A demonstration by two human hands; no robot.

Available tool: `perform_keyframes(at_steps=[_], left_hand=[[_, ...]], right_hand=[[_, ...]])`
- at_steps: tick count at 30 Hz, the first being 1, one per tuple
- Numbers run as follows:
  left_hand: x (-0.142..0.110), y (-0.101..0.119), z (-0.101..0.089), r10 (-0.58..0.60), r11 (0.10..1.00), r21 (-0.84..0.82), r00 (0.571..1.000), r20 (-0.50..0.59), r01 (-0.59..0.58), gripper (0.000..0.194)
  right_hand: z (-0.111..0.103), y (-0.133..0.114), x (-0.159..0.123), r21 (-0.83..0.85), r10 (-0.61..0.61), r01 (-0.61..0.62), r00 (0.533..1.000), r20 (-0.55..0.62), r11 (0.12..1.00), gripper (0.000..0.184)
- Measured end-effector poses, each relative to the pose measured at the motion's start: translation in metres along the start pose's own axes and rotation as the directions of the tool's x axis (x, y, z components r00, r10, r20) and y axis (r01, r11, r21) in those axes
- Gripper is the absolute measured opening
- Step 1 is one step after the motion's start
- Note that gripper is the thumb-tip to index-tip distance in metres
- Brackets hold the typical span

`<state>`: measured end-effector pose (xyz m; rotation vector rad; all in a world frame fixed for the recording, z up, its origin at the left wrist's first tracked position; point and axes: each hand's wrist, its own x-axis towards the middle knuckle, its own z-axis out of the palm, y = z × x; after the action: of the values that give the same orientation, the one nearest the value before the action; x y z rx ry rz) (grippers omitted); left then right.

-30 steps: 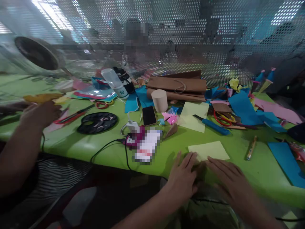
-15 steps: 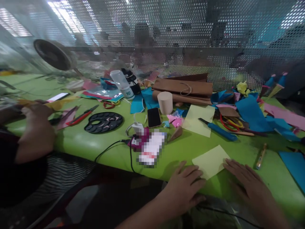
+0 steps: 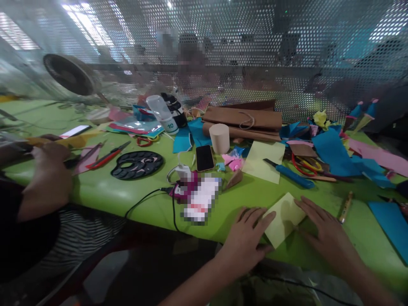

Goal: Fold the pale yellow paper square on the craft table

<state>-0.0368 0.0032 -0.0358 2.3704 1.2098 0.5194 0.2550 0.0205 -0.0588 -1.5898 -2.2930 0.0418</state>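
A pale yellow sheet of paper [image 3: 283, 223] lies slanted on the green table near its front edge. My left hand [image 3: 247, 233] rests at the paper's left side, fingers spread, with a fingertip over the edge. On the opposite side, my right hand [image 3: 323, 225] is stretched out, its fingertips on the upper right edge. Neither hand grips the sheet. A larger yellow sheet [image 3: 259, 159] lies farther back, partly under a blue-handled cutter knife [image 3: 295, 175]. To the right of my right hand is a pen-like stick [image 3: 346, 208].
Left of my hands are a phone with a blurred screen [image 3: 202, 197], a purple power strip [image 3: 181, 191] with cables and a black palette [image 3: 137, 164]. Scissors [image 3: 306, 163], blue paper [image 3: 334, 151] and a beige cylinder [image 3: 219, 138] stand behind. Another person's arm [image 3: 51, 170] rests at far left.
The yellow paper has turned to a steeper slant. My left hand has shifted up onto its left edge, and my right hand has moved slightly left and up along the other edge.
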Motion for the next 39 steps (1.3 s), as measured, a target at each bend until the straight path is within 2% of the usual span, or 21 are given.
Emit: perform_keyframes(at_steps=[3, 6, 11, 14, 16, 18, 22, 24, 28, 31, 35, 39], left_hand=[[0.002, 0.003, 0.002, 0.029, 0.999, -0.027, 0.999, -0.026, -0.03, 0.075], [0.004, 0.007, 0.002, 0.06, 0.997, -0.042, 0.998, -0.021, -0.061, 0.069], [0.006, 0.01, 0.003, 0.095, 0.993, -0.065, 0.995, 0.0, -0.095, 0.068], [0.006, 0.01, 0.005, 0.103, 0.993, -0.055, 0.995, 0.013, -0.103, 0.066], [0.006, 0.01, 0.007, 0.107, 0.993, -0.057, 0.994, 0.021, -0.106, 0.066], [0.007, 0.01, 0.008, 0.098, 0.992, -0.081, 0.995, 0.02, -0.096, 0.068], [0.007, 0.011, 0.006, 0.059, 0.989, -0.139, 0.998, 0.024, -0.055, 0.084], [0.007, 0.011, 0.004, 0.059, 0.989, -0.135, 0.997, 0.047, -0.053, 0.09], [0.007, 0.01, -0.004, 0.12, 0.988, -0.104, 0.991, 0.052, -0.114, 0.095], [0.006, 0.008, -0.008, 0.18, 0.983, -0.038, 0.983, 0.041, -0.178, 0.083], [0.004, 0.002, -0.006, 0.206, 0.976, 0.079, 0.979, -0.009, -0.205, 0.057], [0.002, -0.006, 0.002, 0.225, 0.971, 0.087, 0.974, -0.023, -0.222, 0.052]], right_hand=[[-0.002, -0.003, 0.011, 0.015, -0.013, 0.013, 1.0, 0.022, 1.0, 0.069], [-0.007, -0.006, 0.016, 0.01, -0.101, 0.101, 0.994, 0.046, 0.995, 0.077], [-0.018, -0.013, 0.018, 0.045, -0.333, 0.33, 0.935, 0.125, 0.943, 0.088], [-0.022, -0.017, 0.018, 0.08, -0.383, 0.375, 0.913, 0.141, 0.923, 0.096], [-0.023, -0.019, 0.018, 0.103, -0.394, 0.384, 0.912, 0.112, 0.918, 0.092], [-0.023, -0.02, 0.018, 0.122, -0.385, 0.375, 0.921, 0.063, 0.919, 0.077], [-0.026, -0.017, 0.017, 0.112, -0.37, 0.366, 0.929, 0.011, 0.924, 0.031], [-0.031, -0.012, 0.015, 0.094, -0.37, 0.371, 0.929, -0.024, 0.924, 0.022], [-0.045, -0.006, 0.008, 0.129, -0.306, 0.341, 0.924, -0.231, 0.931, 0.015], [-0.052, -0.005, 0.001, 0.239, -0.217, 0.304, 0.918, -0.331, 0.922, 0.014], [-0.046, -0.001, -0.007, 0.328, -0.094, 0.2, 0.945, -0.312, 0.923, 0.015], [-0.029, 0.012, -0.015, 0.284, -0.062, 0.132, 0.968, -0.245, 0.95, 0.015]])
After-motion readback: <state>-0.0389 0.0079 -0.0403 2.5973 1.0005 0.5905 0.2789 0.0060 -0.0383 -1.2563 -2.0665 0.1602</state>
